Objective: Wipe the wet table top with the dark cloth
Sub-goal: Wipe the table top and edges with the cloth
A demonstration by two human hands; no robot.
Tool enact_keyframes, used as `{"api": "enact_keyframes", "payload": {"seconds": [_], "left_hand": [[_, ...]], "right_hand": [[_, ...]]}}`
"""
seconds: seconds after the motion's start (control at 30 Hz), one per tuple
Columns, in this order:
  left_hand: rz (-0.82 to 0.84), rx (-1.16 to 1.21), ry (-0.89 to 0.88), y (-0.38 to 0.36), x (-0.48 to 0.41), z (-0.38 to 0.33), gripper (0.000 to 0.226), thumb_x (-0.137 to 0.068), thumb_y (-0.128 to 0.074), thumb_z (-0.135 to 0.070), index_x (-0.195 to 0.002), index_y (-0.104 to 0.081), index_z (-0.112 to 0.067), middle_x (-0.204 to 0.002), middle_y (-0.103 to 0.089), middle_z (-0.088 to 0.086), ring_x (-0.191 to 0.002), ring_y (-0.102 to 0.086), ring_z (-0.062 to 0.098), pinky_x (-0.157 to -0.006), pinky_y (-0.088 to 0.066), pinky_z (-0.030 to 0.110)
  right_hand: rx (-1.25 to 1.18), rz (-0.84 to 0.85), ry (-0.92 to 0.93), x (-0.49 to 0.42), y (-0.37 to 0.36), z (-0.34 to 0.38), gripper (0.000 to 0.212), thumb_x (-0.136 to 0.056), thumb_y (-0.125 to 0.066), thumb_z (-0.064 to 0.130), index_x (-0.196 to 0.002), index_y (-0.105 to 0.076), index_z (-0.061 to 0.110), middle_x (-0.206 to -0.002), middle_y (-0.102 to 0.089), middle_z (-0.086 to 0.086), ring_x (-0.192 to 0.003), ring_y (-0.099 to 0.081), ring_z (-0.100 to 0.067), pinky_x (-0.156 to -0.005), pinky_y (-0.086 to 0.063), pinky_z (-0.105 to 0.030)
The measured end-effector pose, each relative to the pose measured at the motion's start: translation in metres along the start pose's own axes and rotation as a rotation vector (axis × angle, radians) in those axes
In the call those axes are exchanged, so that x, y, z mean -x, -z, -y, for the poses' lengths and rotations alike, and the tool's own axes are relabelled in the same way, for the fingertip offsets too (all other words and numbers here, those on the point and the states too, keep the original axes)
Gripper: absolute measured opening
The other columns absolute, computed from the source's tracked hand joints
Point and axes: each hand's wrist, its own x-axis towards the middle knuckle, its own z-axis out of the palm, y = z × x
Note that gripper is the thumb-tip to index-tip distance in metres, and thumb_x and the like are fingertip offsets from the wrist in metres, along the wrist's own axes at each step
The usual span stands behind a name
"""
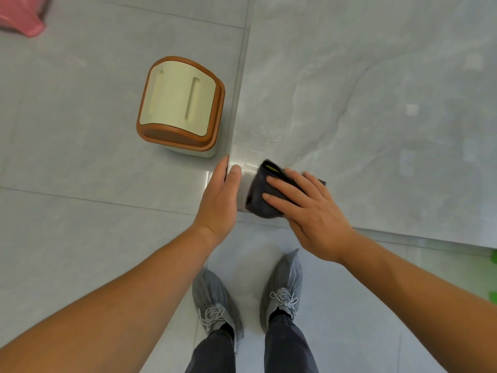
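Observation:
A grey marble-patterned table top (376, 103) fills the right of the head view, with a wet sheen near its front-left corner. The folded dark grey cloth (265, 196) lies on that corner. My right hand (309, 208) lies flat on the cloth, fingers straight and spread, pressing it down. My left hand (219, 200) rests against the table's left edge, thumb on top of the surface, fingers straight along the side.
A cream bin with a brown rim (178, 106) stands on the tiled floor just left of the table edge. A pink object (21, 16) shows at the top left. My feet in grey shoe covers (247, 294) stand below the corner.

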Motion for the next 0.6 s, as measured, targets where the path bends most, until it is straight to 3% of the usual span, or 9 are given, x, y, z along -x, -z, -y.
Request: {"api": "enact_keyframes", "payload": {"seconds": [0.07, 0.17, 0.33, 0.43, 0.6], "left_hand": [[0.024, -0.068, 0.000, -0.001, 0.001, 0.001, 0.077, -0.088, -0.028, -0.071, -0.155, -0.026, -0.033, -0.158, -0.037, -0.005, -0.145, -0.035, 0.018, -0.118, -0.032, 0.050], [0.035, -0.211, -0.101, -0.003, 0.006, 0.005, 0.072, -0.099, -0.035, -0.058, -0.159, -0.012, -0.026, -0.165, -0.021, -0.004, -0.151, -0.019, 0.014, -0.124, -0.020, 0.046], [-0.029, -0.768, -0.301, -0.009, 0.015, 0.005, 0.082, -0.098, -0.024, -0.058, -0.159, 0.001, -0.009, -0.168, 0.010, 0.010, -0.154, 0.011, 0.021, -0.125, 0.001, 0.039], [-0.003, -0.880, -0.435, -0.022, 0.026, -0.001, 0.076, -0.098, -0.023, -0.056, -0.159, -0.012, -0.010, -0.169, 0.004, 0.010, -0.155, 0.009, 0.023, -0.125, 0.000, 0.044], [0.124, -0.791, -0.401, -0.049, 0.034, -0.025, 0.067, -0.098, -0.030, -0.051, -0.152, -0.034, -0.013, -0.164, -0.024, 0.005, -0.151, -0.016, 0.020, -0.123, -0.011, 0.035]], "right_hand": [[0.002, -0.028, -0.078, 0.027, 0.005, -0.012, 0.045, -0.099, -0.051, 0.016, -0.144, -0.054, 0.021, -0.159, -0.038, -0.003, -0.151, -0.025, -0.032, -0.118, -0.024, -0.056], [0.000, -0.109, -0.346, 0.065, 0.010, -0.022, 0.046, -0.099, -0.048, 0.020, -0.144, -0.051, 0.019, -0.160, -0.036, -0.004, -0.149, -0.027, -0.034, -0.113, -0.028, -0.060], [-0.051, -0.266, -0.824, 0.055, 0.004, -0.002, 0.047, -0.097, -0.048, 0.023, -0.144, -0.052, 0.018, -0.160, -0.035, -0.005, -0.146, -0.027, -0.036, -0.116, -0.025, -0.056], [-0.062, -0.275, -0.904, 0.042, 0.005, 0.003, 0.046, -0.097, -0.051, 0.030, -0.142, -0.053, 0.020, -0.159, -0.036, -0.003, -0.145, -0.028, -0.034, -0.114, -0.023, -0.052], [0.001, -0.164, -0.863, 0.065, 0.019, -0.009, 0.049, -0.100, -0.054, 0.036, -0.148, -0.048, 0.024, -0.161, -0.034, 0.001, -0.142, -0.031, -0.030, -0.111, -0.027, -0.048]]}}
